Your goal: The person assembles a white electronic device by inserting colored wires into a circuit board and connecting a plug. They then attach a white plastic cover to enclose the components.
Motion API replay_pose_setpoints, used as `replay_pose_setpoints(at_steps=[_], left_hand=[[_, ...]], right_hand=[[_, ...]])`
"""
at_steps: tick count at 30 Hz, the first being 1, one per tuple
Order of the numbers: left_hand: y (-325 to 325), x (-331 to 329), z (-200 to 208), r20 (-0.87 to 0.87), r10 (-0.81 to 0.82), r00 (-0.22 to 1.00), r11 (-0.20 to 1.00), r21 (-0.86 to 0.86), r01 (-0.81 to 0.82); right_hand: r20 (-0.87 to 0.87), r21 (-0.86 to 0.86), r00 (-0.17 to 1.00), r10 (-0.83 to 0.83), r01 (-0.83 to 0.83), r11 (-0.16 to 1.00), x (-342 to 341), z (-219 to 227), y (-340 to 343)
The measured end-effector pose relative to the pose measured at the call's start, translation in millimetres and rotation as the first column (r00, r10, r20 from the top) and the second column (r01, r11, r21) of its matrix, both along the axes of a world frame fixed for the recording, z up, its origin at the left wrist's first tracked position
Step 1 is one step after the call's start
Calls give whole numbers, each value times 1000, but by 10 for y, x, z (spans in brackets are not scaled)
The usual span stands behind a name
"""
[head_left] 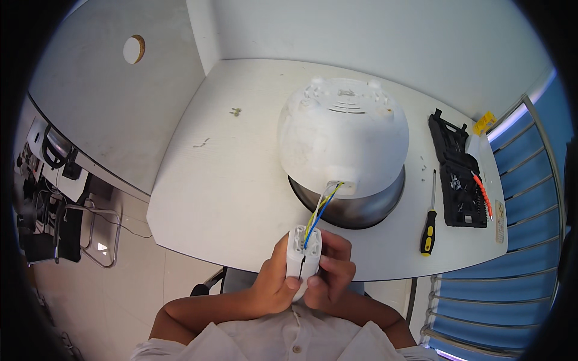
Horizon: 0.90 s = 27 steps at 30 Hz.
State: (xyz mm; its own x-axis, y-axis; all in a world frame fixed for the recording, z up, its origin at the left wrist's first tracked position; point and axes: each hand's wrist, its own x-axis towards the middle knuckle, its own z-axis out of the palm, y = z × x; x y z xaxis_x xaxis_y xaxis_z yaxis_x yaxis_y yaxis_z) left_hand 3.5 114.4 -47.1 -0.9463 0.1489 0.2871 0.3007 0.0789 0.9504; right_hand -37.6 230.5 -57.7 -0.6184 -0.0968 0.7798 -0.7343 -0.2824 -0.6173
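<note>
Head view: left hand (271,281) and right hand (332,271), each with grip closed around white plastic casing (294,260) beside edge of desk (211,192); blue and yellow-green wires (323,206) go from casing into upside-down white appliance housing (340,138) on desk

Your left hand (272,278) and right hand (330,272) meet in front of your chest, both closed in a grip. Your thumbs (292,284) lie near each other on the side facing you. Your right fingers (339,246) are bent; most of the left ones are hidden. Your left forearm (208,308) and right forearm (360,310) angle inward from elbows held out wide.
</note>
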Motion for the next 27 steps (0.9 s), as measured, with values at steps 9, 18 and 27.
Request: replay_pose_setpoints(at_steps=[9, 18, 27], left_hand=[[-63, -23, 44, 57, -14, 998, 1000, 24, 12], [-48, -34, 0, 26, 4, 1000, 996, 85, -6], [-33, -29, -44, 71, -4, 997, 985, 175, -8]], right_hand=[[39, 37, 999, 12, -13, 999, -31, 44, -26], [43, -42, 999, 28, -26, 999, -37, 2, -86], [20, -27, 1000, 14, -13, 1000, -46, 26, -91]])
